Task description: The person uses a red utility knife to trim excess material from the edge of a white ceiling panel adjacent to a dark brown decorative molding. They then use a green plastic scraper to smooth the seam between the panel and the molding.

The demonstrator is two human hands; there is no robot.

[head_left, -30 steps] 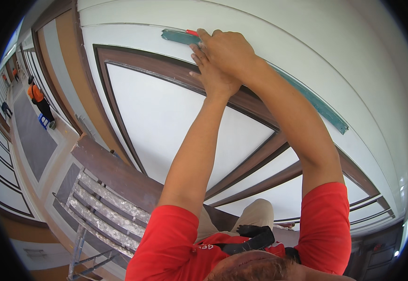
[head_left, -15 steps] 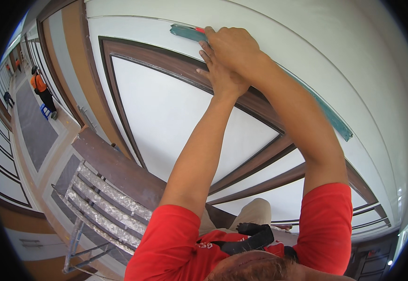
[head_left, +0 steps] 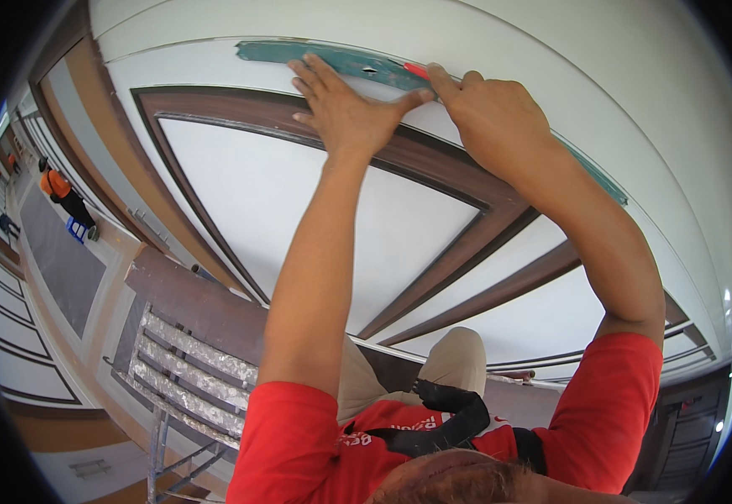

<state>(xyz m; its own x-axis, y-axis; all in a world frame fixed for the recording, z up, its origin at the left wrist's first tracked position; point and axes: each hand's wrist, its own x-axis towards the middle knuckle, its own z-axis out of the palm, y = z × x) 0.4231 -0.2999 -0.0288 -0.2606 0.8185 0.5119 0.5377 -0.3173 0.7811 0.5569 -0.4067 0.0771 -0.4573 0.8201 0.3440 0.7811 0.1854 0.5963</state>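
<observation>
A long green straightedge [head_left: 345, 63] with a small diamond-shaped hole lies against the white wall, above a brown-framed panel [head_left: 315, 202]. My left hand [head_left: 349, 113] presses on its lower edge, fingers spread, thumb stretched toward my right hand. Along the same strip, my right hand [head_left: 500, 118] is closed around a slim red tool [head_left: 416, 70]; only its red end shows, so its exact kind is unclear. Behind my right hand and forearm part of the straightedge is hidden; its far right end [head_left: 605, 181] shows beyond them.
To the left below stands a paint-spattered slatted metal scaffold platform [head_left: 189, 361]. A brown ledge [head_left: 189, 290] runs beside it. Down the corridor a person in an orange top [head_left: 63, 193] stands by a blue stool [head_left: 77, 229]. Brown and grey doors [head_left: 97, 143] line the wall.
My hands, overlapped before, are now apart: the left sits further left on the straightedge, the right further right with the red tool. The whole view has shifted somewhat.
</observation>
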